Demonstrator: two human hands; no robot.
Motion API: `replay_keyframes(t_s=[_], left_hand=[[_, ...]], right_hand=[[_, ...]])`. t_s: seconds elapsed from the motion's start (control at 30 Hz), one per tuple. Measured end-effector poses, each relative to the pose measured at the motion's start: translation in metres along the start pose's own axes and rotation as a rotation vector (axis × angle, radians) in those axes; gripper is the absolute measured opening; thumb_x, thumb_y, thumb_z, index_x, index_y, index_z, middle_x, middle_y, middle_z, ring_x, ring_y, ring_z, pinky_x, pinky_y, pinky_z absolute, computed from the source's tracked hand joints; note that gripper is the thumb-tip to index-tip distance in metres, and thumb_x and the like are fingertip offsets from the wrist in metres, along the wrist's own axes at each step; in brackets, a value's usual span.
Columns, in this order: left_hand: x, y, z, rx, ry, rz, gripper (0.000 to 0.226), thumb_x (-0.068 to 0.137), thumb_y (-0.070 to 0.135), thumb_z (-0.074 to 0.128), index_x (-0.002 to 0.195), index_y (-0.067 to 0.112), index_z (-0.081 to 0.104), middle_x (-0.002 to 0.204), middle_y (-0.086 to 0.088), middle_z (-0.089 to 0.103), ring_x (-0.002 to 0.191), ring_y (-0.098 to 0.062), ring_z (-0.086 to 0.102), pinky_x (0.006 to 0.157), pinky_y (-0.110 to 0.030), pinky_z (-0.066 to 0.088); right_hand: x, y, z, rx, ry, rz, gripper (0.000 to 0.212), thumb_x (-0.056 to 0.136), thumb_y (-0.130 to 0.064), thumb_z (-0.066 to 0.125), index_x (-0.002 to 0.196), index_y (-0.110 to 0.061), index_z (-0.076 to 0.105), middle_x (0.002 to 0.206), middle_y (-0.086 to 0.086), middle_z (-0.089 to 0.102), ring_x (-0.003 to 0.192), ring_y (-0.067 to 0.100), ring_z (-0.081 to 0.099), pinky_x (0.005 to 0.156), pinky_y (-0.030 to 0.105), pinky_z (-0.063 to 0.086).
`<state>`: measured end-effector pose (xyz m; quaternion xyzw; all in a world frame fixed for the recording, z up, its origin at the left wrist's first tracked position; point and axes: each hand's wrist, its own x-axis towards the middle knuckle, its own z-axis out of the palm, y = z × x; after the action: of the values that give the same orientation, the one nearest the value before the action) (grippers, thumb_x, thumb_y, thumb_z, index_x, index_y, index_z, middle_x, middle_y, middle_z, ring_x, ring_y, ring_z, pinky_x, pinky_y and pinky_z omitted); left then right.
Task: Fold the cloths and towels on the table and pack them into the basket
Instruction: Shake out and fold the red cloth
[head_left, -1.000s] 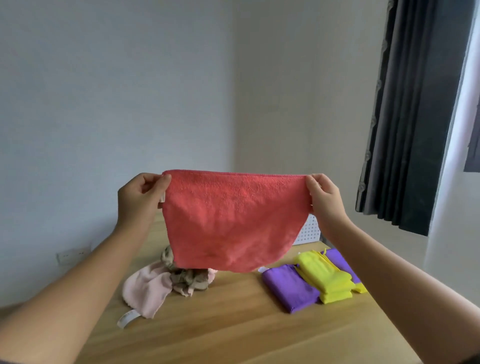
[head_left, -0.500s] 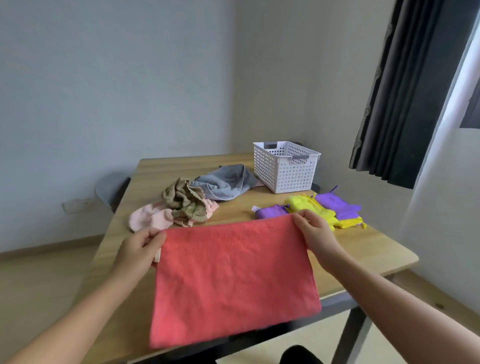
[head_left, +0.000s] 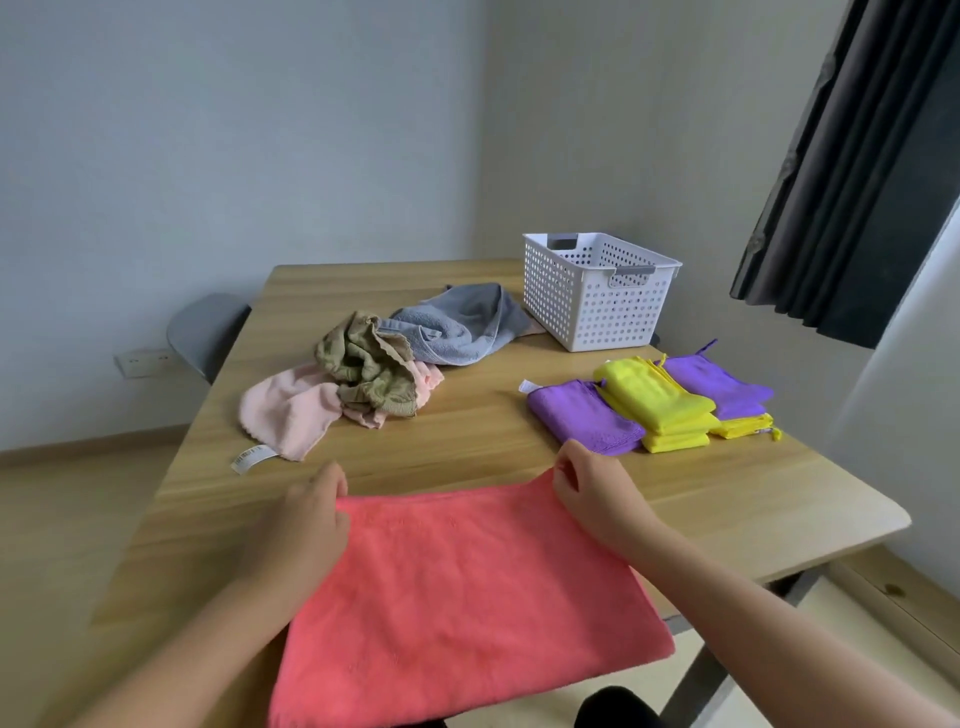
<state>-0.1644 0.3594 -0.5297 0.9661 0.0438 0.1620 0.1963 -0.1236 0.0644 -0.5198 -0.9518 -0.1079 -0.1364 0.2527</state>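
Note:
A coral-red cloth (head_left: 457, 587) lies spread flat on the near part of the wooden table (head_left: 467, 441), its near edge hanging over the front. My left hand (head_left: 311, 514) pinches its far left corner and my right hand (head_left: 587, 488) pinches its far right corner. A white perforated basket (head_left: 597, 296) stands at the far right of the table; nothing shows inside it. Unfolded pink (head_left: 291, 410), olive (head_left: 369, 369) and grey-blue (head_left: 462, 322) cloths lie in a heap mid-table. Folded purple (head_left: 582, 415) and yellow (head_left: 654, 400) cloths sit on the right.
Another purple cloth (head_left: 722, 387) and a yellow one (head_left: 743, 426) lie behind the folded stack near the table's right edge. A grey chair (head_left: 208, 332) stands beyond the table's left side. A dark curtain (head_left: 852, 166) hangs at the right.
I have lowered the red cloth from mid-air down onto the table, where it now lies flat. Both hands came down with it and still hold its far corners.

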Motion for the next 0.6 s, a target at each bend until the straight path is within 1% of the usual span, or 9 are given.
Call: replay_keyframes(t_s=[0.07, 0.13, 0.2, 0.27, 0.33, 0.4, 0.5, 0.53, 0.6], left_hand=[[0.0, 0.0, 0.005, 0.075, -0.021, 0.048, 0.012, 0.085, 0.011, 0.048, 0.092, 0.021, 0.048, 0.083, 0.005, 0.053, 0.073, -0.023, 0.057, 0.056, -0.033, 0.044], [0.0, -0.003, 0.011, 0.092, 0.002, 0.112, 0.004, 0.086, 0.015, 0.049, 0.085, 0.019, 0.049, 0.083, 0.006, 0.053, 0.07, -0.022, 0.056, 0.058, -0.038, 0.048], [0.001, -0.008, 0.015, 0.1, 0.012, 0.135, 0.013, 0.09, 0.021, 0.048, 0.077, 0.019, 0.048, 0.076, 0.006, 0.05, 0.064, -0.019, 0.053, 0.056, -0.039, 0.048], [0.004, -0.009, 0.015, 0.118, 0.013, 0.143, 0.019, 0.095, 0.025, 0.043, 0.078, 0.018, 0.046, 0.076, 0.006, 0.049, 0.064, -0.019, 0.053, 0.056, -0.039, 0.048], [0.006, -0.008, 0.013, 0.185, 0.02, 0.167, 0.02, 0.097, 0.027, 0.04, 0.082, 0.016, 0.045, 0.083, 0.004, 0.05, 0.066, -0.022, 0.056, 0.052, -0.035, 0.042], [0.008, -0.006, 0.012, 0.256, 0.012, 0.19, 0.019, 0.097, 0.027, 0.041, 0.085, 0.014, 0.046, 0.087, 0.001, 0.05, 0.065, -0.024, 0.057, 0.046, -0.032, 0.031], [0.011, -0.007, 0.012, 0.269, 0.025, 0.24, 0.019, 0.096, 0.024, 0.046, 0.081, 0.013, 0.044, 0.078, -0.002, 0.052, 0.054, -0.025, 0.057, 0.039, -0.027, 0.016], [0.012, -0.007, 0.012, 0.287, 0.03, 0.249, 0.019, 0.097, 0.025, 0.045, 0.081, 0.014, 0.043, 0.077, -0.001, 0.053, 0.053, -0.024, 0.057, 0.038, -0.026, 0.014], [0.015, -0.003, 0.011, 0.346, 0.021, 0.237, 0.019, 0.099, 0.028, 0.038, 0.085, 0.015, 0.041, 0.081, 0.0, 0.056, 0.063, -0.024, 0.062, 0.04, -0.027, 0.017]], right_hand=[[0.002, 0.0, 0.003, -0.076, -0.05, -0.04, 0.006, 0.087, -0.013, 0.05, 0.081, -0.014, 0.047, 0.079, 0.002, 0.053, 0.07, 0.024, 0.049, 0.064, 0.037, 0.039], [0.001, 0.003, 0.005, -0.154, -0.063, -0.036, 0.005, 0.086, -0.014, 0.049, 0.081, -0.014, 0.048, 0.083, 0.003, 0.052, 0.073, 0.028, 0.052, 0.063, 0.036, 0.039], [0.001, 0.005, 0.006, -0.21, -0.052, -0.026, 0.005, 0.086, -0.014, 0.048, 0.084, -0.01, 0.051, 0.088, 0.008, 0.055, 0.077, 0.032, 0.055, 0.062, 0.036, 0.039], [0.002, 0.005, 0.007, -0.261, -0.054, -0.024, 0.008, 0.087, -0.014, 0.047, 0.087, -0.008, 0.052, 0.092, 0.01, 0.055, 0.08, 0.034, 0.056, 0.06, 0.036, 0.036], [0.003, 0.004, 0.008, -0.327, -0.069, -0.028, 0.01, 0.09, -0.014, 0.044, 0.091, -0.007, 0.052, 0.095, 0.011, 0.055, 0.083, 0.034, 0.057, 0.059, 0.034, 0.032], [0.004, 0.002, 0.008, -0.359, -0.082, -0.032, 0.011, 0.091, -0.013, 0.042, 0.094, -0.007, 0.051, 0.098, 0.011, 0.055, 0.084, 0.034, 0.058, 0.06, 0.033, 0.029], [0.006, 0.004, 0.008, -0.331, -0.082, -0.019, 0.005, 0.092, -0.011, 0.041, 0.087, -0.012, 0.043, 0.097, 0.012, 0.055, 0.083, 0.034, 0.058, 0.059, 0.033, 0.028], [0.007, 0.004, 0.008, -0.32, -0.082, -0.009, 0.007, 0.091, -0.01, 0.041, 0.085, -0.014, 0.039, 0.095, 0.011, 0.055, 0.082, 0.034, 0.058, 0.059, 0.033, 0.029], [0.009, 0.005, 0.008, -0.318, -0.094, 0.004, 0.01, 0.09, -0.007, 0.041, 0.084, -0.013, 0.036, 0.092, 0.011, 0.053, 0.077, 0.034, 0.055, 0.058, 0.034, 0.03]])
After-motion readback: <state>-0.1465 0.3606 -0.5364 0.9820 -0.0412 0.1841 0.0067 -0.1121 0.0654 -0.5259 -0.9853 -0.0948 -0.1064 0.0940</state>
